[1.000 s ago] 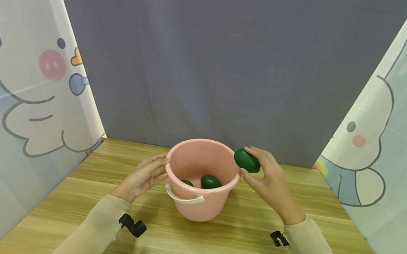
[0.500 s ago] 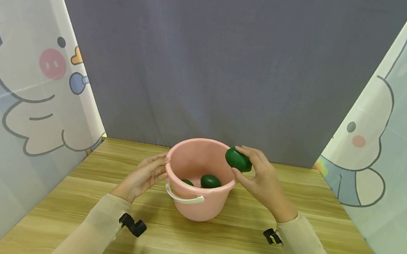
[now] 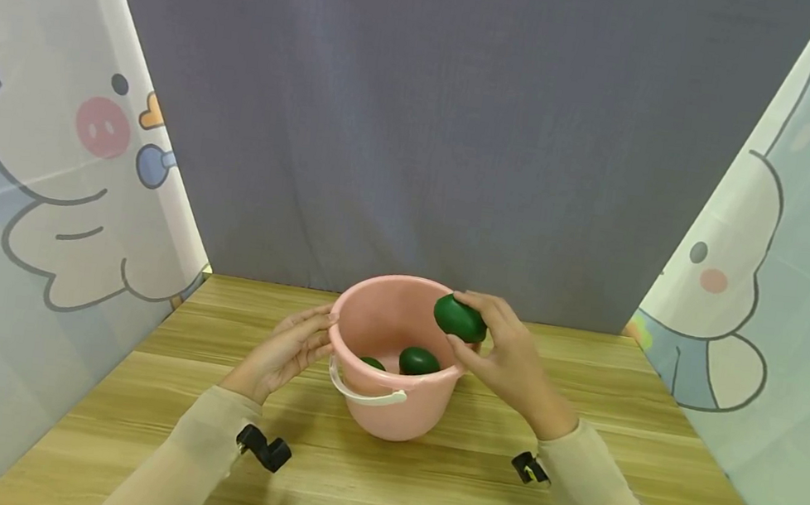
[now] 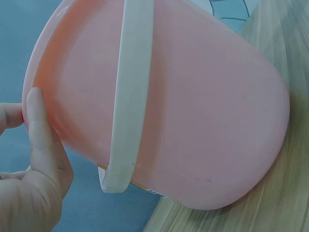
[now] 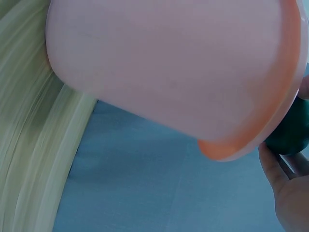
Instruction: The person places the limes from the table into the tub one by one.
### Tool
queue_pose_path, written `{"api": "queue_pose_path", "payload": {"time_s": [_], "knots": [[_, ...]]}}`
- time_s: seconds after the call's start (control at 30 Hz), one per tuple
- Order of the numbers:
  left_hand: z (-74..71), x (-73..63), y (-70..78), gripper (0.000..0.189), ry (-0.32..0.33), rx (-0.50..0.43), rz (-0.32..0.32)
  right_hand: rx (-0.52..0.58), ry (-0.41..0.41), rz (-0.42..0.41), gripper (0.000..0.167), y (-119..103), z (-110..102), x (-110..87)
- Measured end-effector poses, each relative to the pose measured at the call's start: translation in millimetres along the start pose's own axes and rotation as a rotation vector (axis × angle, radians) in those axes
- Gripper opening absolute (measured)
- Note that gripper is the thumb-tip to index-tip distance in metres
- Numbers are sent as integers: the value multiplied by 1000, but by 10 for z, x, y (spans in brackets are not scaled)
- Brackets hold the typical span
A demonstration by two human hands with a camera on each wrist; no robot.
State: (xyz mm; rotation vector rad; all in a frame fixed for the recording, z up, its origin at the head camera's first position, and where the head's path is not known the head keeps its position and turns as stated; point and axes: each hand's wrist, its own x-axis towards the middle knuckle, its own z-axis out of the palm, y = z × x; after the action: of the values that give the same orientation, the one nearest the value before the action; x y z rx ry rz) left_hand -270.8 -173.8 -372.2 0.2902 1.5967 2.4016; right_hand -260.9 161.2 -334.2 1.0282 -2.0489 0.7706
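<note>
A pink bucket (image 3: 395, 405) stands upright on the table, its white handle (image 3: 367, 398) hanging down at the front. At its left side my left hand (image 3: 286, 356) pinches the rim between thumb and fingers; the left wrist view shows fingers (image 4: 41, 135) on both sides of that rim. My right hand (image 3: 508, 360) holds a smooth dark green avocado (image 3: 459, 318) between thumb and fingers, over the right part of the bucket's mouth. Inside, one green avocado (image 3: 419, 361) lies on the bottom, and a second one (image 3: 372, 363) is mostly hidden behind the front wall.
The wooden table (image 3: 378, 491) extends around the bucket on every side. Behind it hangs a dark grey cloth (image 3: 427, 122). Cartoon-printed curtains (image 3: 48, 162) close off the left and right. A black mount (image 3: 264, 447) sits on each wrist.
My right hand has moved left with the avocado, from beside the right rim to over the bucket's mouth. The left hand and the bucket stay where they were.
</note>
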Motion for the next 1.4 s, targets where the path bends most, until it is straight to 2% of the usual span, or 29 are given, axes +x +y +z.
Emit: {"api": "queue_pose_path", "payload": {"time_s": [0.43, 0.77, 1.1, 1.4], "knots": [[4, -3, 0, 53, 7, 7, -3, 41, -40, 17, 58, -49, 70, 31], [11, 3, 2, 52, 20, 18, -3, 64, -97, 65, 59, -100, 99, 41], [0, 1, 2, 54, 10, 14, -5, 61, -94, 31, 59, -118, 143, 85], [-3, -4, 5, 51, 6, 0, 0, 74, -128, 20, 56, -121, 198, 112]]}}
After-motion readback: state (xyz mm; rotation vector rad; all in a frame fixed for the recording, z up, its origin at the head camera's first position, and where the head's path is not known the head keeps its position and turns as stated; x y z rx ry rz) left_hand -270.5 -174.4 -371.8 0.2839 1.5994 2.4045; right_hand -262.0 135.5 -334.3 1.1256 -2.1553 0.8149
